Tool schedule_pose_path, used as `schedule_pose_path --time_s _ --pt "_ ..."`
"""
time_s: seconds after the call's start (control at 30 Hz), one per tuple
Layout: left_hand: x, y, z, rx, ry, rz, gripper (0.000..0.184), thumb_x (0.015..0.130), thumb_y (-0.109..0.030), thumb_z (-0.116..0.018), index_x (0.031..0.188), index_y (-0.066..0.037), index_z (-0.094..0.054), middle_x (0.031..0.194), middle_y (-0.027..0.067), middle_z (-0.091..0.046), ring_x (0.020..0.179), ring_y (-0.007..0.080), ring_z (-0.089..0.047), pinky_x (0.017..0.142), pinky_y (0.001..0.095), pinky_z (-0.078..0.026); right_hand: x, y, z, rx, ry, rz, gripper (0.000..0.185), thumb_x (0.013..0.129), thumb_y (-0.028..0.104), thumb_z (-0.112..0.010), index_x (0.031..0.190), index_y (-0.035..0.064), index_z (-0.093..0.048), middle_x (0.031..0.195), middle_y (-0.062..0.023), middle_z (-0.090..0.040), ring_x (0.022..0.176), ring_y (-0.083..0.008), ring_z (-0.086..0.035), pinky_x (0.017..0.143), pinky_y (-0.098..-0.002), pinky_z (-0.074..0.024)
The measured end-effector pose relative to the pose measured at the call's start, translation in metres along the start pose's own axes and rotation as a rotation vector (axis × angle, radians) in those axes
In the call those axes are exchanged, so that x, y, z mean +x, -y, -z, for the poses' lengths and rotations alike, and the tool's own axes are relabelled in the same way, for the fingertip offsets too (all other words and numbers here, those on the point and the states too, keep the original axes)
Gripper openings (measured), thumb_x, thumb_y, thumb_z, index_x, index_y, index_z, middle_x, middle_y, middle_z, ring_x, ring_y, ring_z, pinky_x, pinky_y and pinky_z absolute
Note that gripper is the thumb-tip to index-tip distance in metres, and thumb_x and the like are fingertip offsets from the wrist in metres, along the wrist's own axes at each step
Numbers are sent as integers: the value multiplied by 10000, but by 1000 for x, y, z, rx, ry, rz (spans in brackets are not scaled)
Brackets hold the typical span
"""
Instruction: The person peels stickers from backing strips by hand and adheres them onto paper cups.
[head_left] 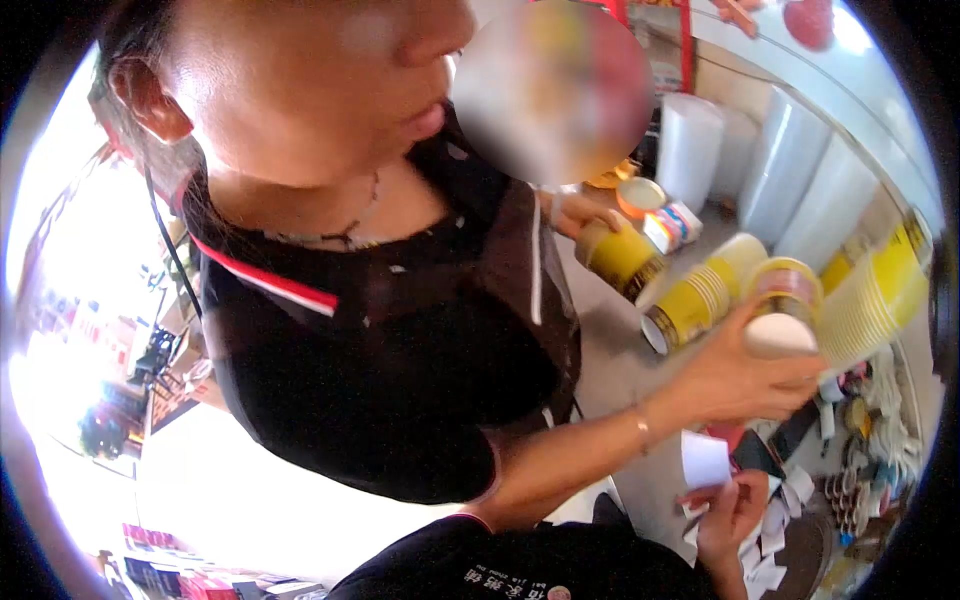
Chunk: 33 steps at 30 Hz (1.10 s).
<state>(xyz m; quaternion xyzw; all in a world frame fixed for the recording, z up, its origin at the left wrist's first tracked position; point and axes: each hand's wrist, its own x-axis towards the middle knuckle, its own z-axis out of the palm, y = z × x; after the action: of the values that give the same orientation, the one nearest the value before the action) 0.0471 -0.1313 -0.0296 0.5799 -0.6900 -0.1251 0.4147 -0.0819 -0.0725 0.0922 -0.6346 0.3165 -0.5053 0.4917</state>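
Observation:
My right hand is at the lower right, with its fingers closed at the lower edge of a small white paper slip. Several more loose white slips lie below and beside that hand. A dark flat object, whose kind I cannot make out, lies just beyond the slip. My left hand does not show.
A co-worker in black stands close on the left. Their near hand grips yellow paper cups; the other touches another yellow cup. Stacked cups lie between. White rolls stand behind.

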Motion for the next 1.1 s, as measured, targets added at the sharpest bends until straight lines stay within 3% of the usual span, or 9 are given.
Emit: schedule_pose_path --time_s 0.07,0.13,0.17,0.27,0.47,0.63,0.73,0.83,1.1 --pt "56 -21 15 419 -21 -266 644 719 -457 -596 1224 -127 -370 1199 127 -355 1091 347 -363 910 490 -270 15 8 -7 229 -57 -190 213 920 227 -484 904 40 -381 620 -57 -489 426 -156 -542 355 -251 -430" --pt "110 -37 14 1447 -196 -554 666 727 -491 -571 1250 -140 -354 1245 123 -318 1132 346 -327 940 497 -234 26 -4 1 345 -69 -265 225 910 219 -500 879 28 -386 550 -57 -469 401 -149 -518 370 -270 -465" --pt "136 -42 19 1867 -360 -635 677 732 -508 -559 1264 -147 -346 1268 121 -300 1152 346 -309 954 500 -216 38 3 -1 466 22 -308 268 882 229 -541 889 12 -384 533 -130 -509 364 -221 -528 307 -310 -451" --pt "179 -54 28 2321 -578 -616 712 744 -559 -522 1303 -167 -321 1337 114 -245 1213 344 -255 998 511 -161 52 -13 13 660 226 -345 241 881 194 -536 881 4 -388 495 -177 -509 353 -256 -527 288 -329 -440" --pt "216 -59 51 2602 -661 -570 783 769 -660 -448 1383 -207 -272 1475 102 -135 1335 341 -147 1086 531 -52 93 -20 -11 773 353 -213 152 869 86 -516 787 -13 -436 451 -204 -520 359 -260 -547 327 -354 -428" --pt "202 -30 11 2668 -743 -505 515 891 -433 -376 1321 -151 -372 1437 44 -241 1317 239 -210 1013 498 -258 110 -45 -12 889 575 -76 128 868 95 -530 842 -10 -462 520 -211 -573 387 -284 -566 320 -325 -404" --pt "199 -19 -15 2805 -871 -211 528 883 -415 -455 1301 -101 -383 1386 99 -285 1289 283 -239 1000 444 -318 94 -93 22 860 617 -48 87 882 81 -505 882 0 -475 634 -245 -607 396 -314 -564 332 -360 -403" --pt "196 -33 18 2993 -817 -395 545 720 -197 -656 1195 -86 -412 1258 75 -350 1123 220 -390 979 306 -360 108 -94 18 962 672 -109 88 882 83 -505 881 0 -475 640 -245 -608 405 -317 -567 341 -363 -407" --pt "192 -35 26 2684 -590 -644 518 701 -164 -660 1150 -41 -434 1270 95 -339 1126 219 -390 941 282 -386 118 -103 12 1040 757 -187 90 882 87 -506 878 2 -476 656 -244 -610 431 -326 -573 368 -369 -418"
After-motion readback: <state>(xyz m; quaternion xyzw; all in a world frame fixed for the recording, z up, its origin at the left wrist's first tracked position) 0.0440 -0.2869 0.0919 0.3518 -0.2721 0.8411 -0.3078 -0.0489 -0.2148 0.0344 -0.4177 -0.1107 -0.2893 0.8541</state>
